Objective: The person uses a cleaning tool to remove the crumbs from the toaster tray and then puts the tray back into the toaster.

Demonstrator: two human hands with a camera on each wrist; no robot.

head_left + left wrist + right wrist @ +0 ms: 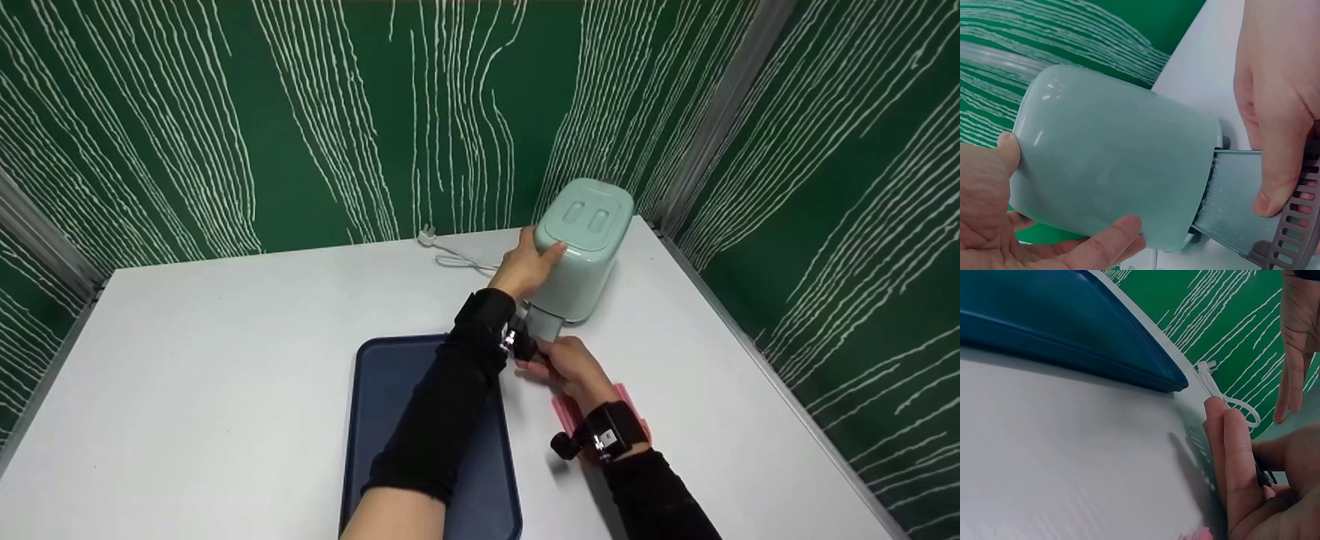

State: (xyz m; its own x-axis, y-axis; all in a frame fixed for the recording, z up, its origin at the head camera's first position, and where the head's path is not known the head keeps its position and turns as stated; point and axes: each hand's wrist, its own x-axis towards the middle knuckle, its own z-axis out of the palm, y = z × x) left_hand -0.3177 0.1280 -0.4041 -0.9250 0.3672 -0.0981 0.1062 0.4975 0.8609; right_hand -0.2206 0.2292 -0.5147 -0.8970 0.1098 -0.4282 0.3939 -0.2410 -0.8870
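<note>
A mint-green toaster (574,277) with two oval recesses in its top stands toward the back right. My left hand (521,266) holds it by its upper left side, the thumb and fingers spread around the body. A grey crumb tray (1230,197) sticks partly out of a slot at the toaster's base, with crumbs scattered over it. My right hand (574,364) pinches the tray's outer end, thumb on top, beside a brown slotted edge (1294,225). A pink object (566,416) lies beneath the right wrist, mostly hidden by it.
A dark blue tray (431,345) lies on the white table (225,390), left of the right hand and under my left forearm. The white cord and plug (427,237) lie behind, left of the toaster. Green walls with white streaks border the table.
</note>
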